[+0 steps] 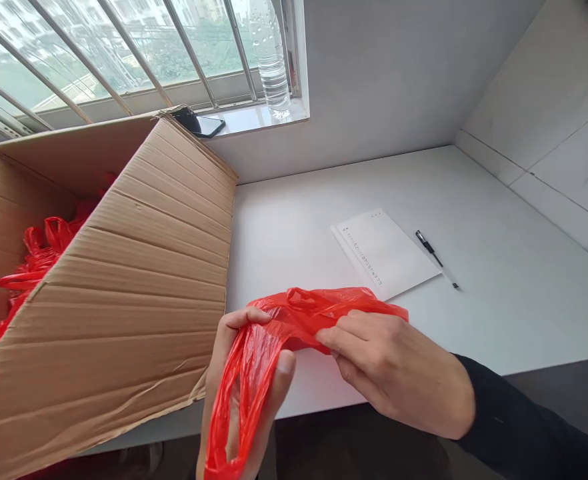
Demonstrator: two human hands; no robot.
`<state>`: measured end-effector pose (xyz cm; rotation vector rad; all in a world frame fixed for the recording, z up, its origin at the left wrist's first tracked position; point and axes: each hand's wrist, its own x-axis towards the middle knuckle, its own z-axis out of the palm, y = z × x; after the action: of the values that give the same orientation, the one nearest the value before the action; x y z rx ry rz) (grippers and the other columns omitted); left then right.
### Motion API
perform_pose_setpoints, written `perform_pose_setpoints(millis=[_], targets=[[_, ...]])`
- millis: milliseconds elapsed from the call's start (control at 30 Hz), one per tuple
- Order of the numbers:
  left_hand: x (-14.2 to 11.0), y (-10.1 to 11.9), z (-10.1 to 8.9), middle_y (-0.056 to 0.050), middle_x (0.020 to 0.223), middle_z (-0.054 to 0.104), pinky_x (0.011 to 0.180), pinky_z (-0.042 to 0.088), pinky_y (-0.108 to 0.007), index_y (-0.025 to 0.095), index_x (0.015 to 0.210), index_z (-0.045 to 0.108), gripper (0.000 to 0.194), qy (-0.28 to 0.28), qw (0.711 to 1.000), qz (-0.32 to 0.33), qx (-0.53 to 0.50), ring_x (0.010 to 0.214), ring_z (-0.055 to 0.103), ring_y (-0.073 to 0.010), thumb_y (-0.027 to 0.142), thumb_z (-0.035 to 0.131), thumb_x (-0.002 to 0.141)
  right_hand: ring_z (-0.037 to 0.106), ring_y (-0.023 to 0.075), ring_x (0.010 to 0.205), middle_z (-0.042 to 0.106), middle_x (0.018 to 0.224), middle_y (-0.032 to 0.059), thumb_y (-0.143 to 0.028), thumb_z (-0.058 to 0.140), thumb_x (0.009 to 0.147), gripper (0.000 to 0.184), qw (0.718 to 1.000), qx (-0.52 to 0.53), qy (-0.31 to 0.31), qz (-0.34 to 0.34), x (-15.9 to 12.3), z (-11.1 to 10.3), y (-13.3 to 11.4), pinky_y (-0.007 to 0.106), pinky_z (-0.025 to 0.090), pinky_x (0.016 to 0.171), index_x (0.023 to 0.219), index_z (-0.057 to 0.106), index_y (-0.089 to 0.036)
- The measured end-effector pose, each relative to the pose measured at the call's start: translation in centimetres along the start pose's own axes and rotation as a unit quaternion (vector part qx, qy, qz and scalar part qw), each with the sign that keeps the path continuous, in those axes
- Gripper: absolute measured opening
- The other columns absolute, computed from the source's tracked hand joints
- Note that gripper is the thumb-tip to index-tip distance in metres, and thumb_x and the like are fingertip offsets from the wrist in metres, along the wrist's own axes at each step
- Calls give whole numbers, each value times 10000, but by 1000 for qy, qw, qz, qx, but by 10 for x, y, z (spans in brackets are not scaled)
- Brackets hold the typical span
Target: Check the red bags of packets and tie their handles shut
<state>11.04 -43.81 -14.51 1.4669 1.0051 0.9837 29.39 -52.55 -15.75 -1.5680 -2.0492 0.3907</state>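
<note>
A thin red plastic bag [314, 313] stretches between my two hands over the front edge of the table. My left hand [269, 393] has the bag's gathered handle end lying between thumb and forefinger, with the handle loops hanging down over the palm and wrist. The other fingers of that hand are hidden by the plastic. At the bag's right part, my right hand [379, 360] pinches the film between thumb and fingers. A small crumpled fold sticks up along the bag's top edge.
A large open cardboard box [159, 267] with more red bags [49, 247] stands at left. On the white table [284, 233] lie papers [384, 253] and a pen [437, 259]. A water bottle [271, 67] and phone [209, 126] are on the sill by the barred window.
</note>
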Motion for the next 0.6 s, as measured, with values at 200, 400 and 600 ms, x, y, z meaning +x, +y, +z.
perform_pose_setpoints(millis=[200,400,600], targets=[[-7,2,2,41,794,566,639,496,-160,239,853,517,319,21,987,-102,-125,696,567,-89,293,817,761,482,156,607,551,762,-14,-84,414,951,181,989,20,-110,95,-2,1,-8,329,392,540,894,552,-188],[-14,1,-4,40,736,611,584,470,-174,277,1085,488,408,-61,977,-157,-134,565,530,-78,319,786,810,556,188,609,629,979,43,29,459,855,540,971,-94,-104,192,13,6,-5,348,418,494,1373,434,-124],[-11,-7,-4,-19,880,669,680,538,-219,253,1163,602,353,-10,989,-134,-55,724,641,-141,415,716,871,586,221,746,612,851,21,-51,477,941,324,980,-129,-63,137,12,1,-3,413,541,718,1226,576,-169]])
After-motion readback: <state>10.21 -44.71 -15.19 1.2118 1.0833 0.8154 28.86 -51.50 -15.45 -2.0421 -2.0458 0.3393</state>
